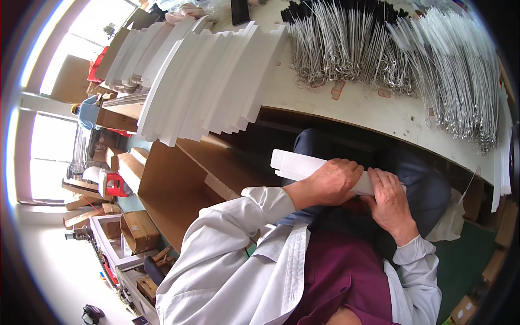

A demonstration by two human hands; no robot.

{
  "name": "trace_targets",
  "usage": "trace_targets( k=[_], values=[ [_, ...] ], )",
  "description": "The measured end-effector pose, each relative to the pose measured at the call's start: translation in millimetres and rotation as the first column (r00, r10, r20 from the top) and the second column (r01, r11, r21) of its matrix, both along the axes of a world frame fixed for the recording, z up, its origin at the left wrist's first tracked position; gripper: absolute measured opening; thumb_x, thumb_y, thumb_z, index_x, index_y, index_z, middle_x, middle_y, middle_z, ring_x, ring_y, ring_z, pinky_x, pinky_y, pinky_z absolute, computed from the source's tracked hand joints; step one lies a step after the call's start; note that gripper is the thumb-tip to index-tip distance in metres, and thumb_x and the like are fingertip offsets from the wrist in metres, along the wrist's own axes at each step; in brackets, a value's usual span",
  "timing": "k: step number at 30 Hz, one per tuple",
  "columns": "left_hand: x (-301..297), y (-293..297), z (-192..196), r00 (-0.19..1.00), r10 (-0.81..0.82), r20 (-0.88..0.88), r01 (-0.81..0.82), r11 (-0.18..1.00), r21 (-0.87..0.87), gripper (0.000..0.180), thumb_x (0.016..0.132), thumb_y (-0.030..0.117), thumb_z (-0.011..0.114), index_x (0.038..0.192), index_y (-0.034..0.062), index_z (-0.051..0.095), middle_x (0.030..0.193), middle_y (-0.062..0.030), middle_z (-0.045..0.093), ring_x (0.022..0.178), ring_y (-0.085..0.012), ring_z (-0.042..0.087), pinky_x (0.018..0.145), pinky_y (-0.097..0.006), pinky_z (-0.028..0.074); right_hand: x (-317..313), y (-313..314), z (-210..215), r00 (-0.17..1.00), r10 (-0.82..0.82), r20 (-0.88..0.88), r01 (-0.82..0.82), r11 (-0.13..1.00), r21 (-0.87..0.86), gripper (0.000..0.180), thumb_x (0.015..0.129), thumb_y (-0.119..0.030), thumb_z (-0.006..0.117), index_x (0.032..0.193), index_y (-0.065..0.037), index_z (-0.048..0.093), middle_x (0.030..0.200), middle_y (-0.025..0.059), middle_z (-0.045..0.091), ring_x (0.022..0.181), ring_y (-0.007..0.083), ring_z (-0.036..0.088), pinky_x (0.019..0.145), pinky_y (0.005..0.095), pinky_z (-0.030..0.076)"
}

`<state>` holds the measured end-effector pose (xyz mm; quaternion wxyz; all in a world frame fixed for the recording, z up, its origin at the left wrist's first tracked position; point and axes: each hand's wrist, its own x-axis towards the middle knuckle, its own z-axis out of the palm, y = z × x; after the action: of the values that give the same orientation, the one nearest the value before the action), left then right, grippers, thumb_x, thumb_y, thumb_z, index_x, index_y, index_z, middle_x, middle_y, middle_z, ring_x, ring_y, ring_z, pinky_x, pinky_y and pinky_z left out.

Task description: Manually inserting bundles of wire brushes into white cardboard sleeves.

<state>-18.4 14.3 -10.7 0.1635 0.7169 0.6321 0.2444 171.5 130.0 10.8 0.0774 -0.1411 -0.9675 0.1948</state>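
Over your dark trousers (pixel 430 187), a white carton (pixel 303 166) held at a slant

The carton lies between you and the table (pixel 401 116), its long axis running from upper left to lower right. Your left grip (pixel 337 181) is clamped over its middle, the fingers curled across the upper face. Your right grip (pixel 390 199) is closed about the right-hand end, thumb toward the near edge, with a short stretch of white showing between the two. The flapped end juts out beyond your left grip, so that hand is the nearer one to it; your right covers most of the opposite end.

Past the flaps, a dark gap leads left toward the large cardboard box (pixel 170 184), giving sideways room. Forward room is tighter: the table edge crosses ahead, and the stack of white flat pieces (pixel 216 81) overhangs it at left. Farther right, bundles of metal rods (pixel 346 49) and clear-sleeved rods (pixel 455 81) stand back on the table.
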Motion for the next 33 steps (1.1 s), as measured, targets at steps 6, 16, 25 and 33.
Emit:
trace_targets(
  k=[6, 16, 25, 33],
  values=[
    [-1, -1, 6, 1.000, 0.012, -0.025, -0.009, 0.993, 0.117, 0.063, 0.071, 0.024, 0.084, 0.122, -0.0051, 0.060, 0.113, -0.0204, 0.065, 0.105, -0.0377, 0.065, 0.095, -0.045, 0.051, 8, 11, 6, 0.999, 0.029, -0.021, -0.029, 0.999, 0.014, 0.062, 0.078, -0.015, 0.080, 0.132, 0.007, 0.056, 0.123, 0.0206, 0.062, 0.112, 0.0370, 0.059, 0.101, 0.0459, 0.047],
    [-34, 12, 46, 0.983, 0.091, -0.157, -0.072, 0.990, 0.120, 0.065, 0.074, 0.024, 0.084, 0.127, -0.0035, 0.058, 0.119, -0.0210, 0.064, 0.109, -0.0396, 0.063, 0.096, -0.047, 0.051, -5, 44, 24, 0.995, 0.023, -0.093, -0.011, 0.992, 0.126, 0.060, 0.082, -0.017, 0.078, 0.134, 0.003, 0.056, 0.124, 0.0174, 0.062, 0.114, 0.0345, 0.060, 0.099, 0.0444, 0.048],
    [-76, 36, 65, 0.920, 0.215, -0.328, -0.178, 0.974, 0.139, 0.058, 0.080, 0.023, 0.081, 0.128, -0.0017, 0.059, 0.118, -0.0179, 0.066, 0.109, -0.0379, 0.064, 0.091, -0.047, 0.052, -18, 98, 26, 0.985, 0.008, -0.172, 0.048, 0.947, 0.317, 0.058, 0.086, -0.024, 0.077, 0.138, -0.005, 0.059, 0.126, 0.0138, 0.063, 0.116, 0.0325, 0.059, 0.102, 0.0433, 0.048],
    [-88, 69, 37, 0.902, 0.367, -0.227, -0.297, 0.910, 0.288, 0.049, 0.080, 0.018, 0.079, 0.121, -0.0037, 0.063, 0.113, -0.0183, 0.068, 0.110, -0.0394, 0.062, 0.095, -0.046, 0.051, -52, 129, -1, 0.959, -0.007, -0.282, 0.094, 0.952, 0.293, 0.054, 0.087, -0.017, 0.075, 0.138, -0.010, 0.062, 0.127, 0.0129, 0.063, 0.120, 0.0301, 0.058, 0.107, 0.0425, 0.045]
  ],
)
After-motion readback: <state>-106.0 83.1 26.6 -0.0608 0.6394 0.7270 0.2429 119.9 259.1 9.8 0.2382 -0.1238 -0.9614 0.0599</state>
